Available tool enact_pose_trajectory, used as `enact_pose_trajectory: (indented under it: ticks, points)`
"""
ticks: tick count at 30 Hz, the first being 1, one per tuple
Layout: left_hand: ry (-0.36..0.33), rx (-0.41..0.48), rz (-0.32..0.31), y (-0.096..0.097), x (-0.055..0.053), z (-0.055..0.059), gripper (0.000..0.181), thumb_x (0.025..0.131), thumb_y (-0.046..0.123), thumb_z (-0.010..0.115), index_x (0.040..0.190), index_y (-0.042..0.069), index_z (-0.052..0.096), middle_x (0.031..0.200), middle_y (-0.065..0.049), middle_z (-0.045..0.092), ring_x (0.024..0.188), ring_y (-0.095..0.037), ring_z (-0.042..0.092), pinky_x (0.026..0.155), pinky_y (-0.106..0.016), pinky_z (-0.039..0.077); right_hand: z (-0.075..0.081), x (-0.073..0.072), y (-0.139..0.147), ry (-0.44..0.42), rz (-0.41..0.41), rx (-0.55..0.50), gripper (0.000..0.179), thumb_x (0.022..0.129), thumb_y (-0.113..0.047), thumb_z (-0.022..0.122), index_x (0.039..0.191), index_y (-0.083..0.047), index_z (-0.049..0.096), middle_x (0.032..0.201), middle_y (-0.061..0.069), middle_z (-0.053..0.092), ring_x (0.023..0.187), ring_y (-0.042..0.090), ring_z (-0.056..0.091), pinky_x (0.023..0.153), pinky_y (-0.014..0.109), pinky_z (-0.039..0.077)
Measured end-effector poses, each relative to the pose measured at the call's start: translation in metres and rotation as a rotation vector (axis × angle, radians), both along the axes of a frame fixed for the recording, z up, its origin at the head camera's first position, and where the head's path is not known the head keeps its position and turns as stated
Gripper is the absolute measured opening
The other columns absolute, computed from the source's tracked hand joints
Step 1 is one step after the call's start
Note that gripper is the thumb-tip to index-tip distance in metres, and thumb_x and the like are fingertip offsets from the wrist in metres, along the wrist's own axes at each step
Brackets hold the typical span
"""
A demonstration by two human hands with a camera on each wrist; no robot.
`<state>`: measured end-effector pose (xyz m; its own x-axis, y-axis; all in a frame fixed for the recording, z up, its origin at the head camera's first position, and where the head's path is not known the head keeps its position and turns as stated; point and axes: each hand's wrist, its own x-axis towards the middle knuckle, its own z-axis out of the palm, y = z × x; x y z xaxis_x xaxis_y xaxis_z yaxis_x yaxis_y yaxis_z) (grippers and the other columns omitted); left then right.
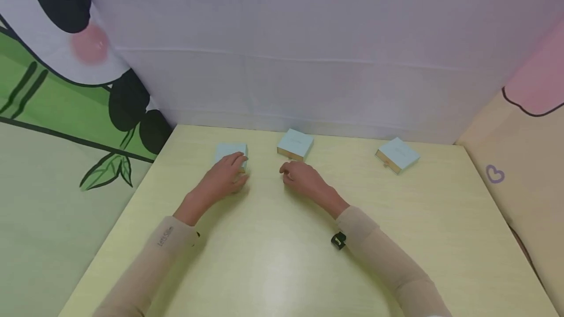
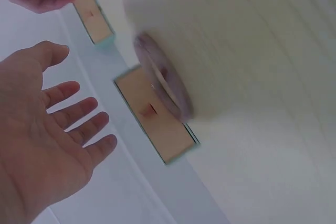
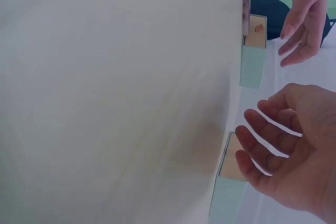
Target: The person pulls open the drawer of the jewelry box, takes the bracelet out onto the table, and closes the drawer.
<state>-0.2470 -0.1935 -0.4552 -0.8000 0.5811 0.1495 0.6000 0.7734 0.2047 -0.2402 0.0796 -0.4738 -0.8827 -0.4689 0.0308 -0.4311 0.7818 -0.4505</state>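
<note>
Pale-blue drawer boxes, three, across mid-frame.
Head: left hand part-covering left box; right hand below centre box. Left wrist: left hand at left, fingers relaxed; blurred ring, centre. Right wrist: right hand, lower right, loosely curved, gripping nothing.

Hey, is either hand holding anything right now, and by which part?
Nothing is held: the left hand is empty near the left box, and the right hand is empty near the middle box.

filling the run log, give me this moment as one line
left hand: empty, above left box | right hand: empty, near middle box | right box: apart from both hands | blurred ring: by left box
</note>
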Motion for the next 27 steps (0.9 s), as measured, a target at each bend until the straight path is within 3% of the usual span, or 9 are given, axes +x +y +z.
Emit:
enact_pose_trajectory:
  ticks: [4, 8, 14, 20, 27]
  points:
    - [-0.027, 0.009, 0.016, 0.024, 0.007, -0.002, 0.053, 0.103, 0.027, 0.061, 0.143, -0.004, 0.047, 0.152, -0.024, 0.044, 0.14, -0.041, 0.042, 0.115, -0.052, 0.036, 0.001, 0.006, 0.016, 0.008, -0.028, 0.021, 0.026, 0.103, -0.014, 0.054, 0.123, -0.006, 0.068, 0.121, 0.01, 0.069, 0.112, 0.027, 0.065, 0.096, 0.04, 0.052]
    - [-0.029, 0.001, 0.025, 0.046, 0.006, -0.003, 0.052, 0.103, 0.03, 0.059, 0.144, -0.001, 0.048, 0.153, -0.021, 0.043, 0.142, -0.039, 0.041, 0.116, -0.051, 0.035, 0.0, 0.007, 0.032, 0.007, -0.055, 0.032, 0.028, 0.103, -0.014, 0.053, 0.125, -0.005, 0.067, 0.123, 0.011, 0.069, 0.116, 0.029, 0.064, 0.1, 0.043, 0.05]
    - [-0.055, -0.002, 0.03, 0.083, -0.003, -0.006, 0.056, 0.107, 0.037, 0.052, 0.149, 0.001, 0.043, 0.157, -0.02, 0.039, 0.146, -0.037, 0.035, 0.119, -0.049, 0.029, 0.001, 0.007, 0.056, -0.003, -0.125, 0.025, 0.03, 0.104, -0.017, 0.054, 0.127, -0.004, 0.067, 0.126, 0.012, 0.068, 0.122, 0.033, 0.061, 0.104, 0.047, 0.048]
    - [-0.081, -0.003, -0.011, 0.117, -0.016, -0.01, 0.056, 0.107, 0.037, 0.052, 0.149, 0.001, 0.043, 0.158, -0.021, 0.038, 0.147, -0.036, 0.034, 0.121, -0.047, 0.028, 0.0, 0.006, 0.075, 0.005, -0.156, 0.017, 0.031, 0.104, -0.018, 0.055, 0.128, -0.004, 0.066, 0.127, 0.014, 0.067, 0.123, 0.035, 0.061, 0.104, 0.049, 0.047]
    - [-0.109, -0.001, 0.014, 0.135, -0.026, -0.014, 0.055, 0.107, 0.038, 0.052, 0.148, 0.002, 0.043, 0.158, -0.022, 0.036, 0.149, -0.035, 0.031, 0.122, -0.046, 0.025, -0.004, 0.007, 0.088, 0.041, -0.158, 0.001, 0.029, 0.103, -0.015, 0.056, 0.125, 0.0, 0.066, 0.124, 0.018, 0.067, 0.12, 0.037, 0.062, 0.101, 0.05, 0.049]
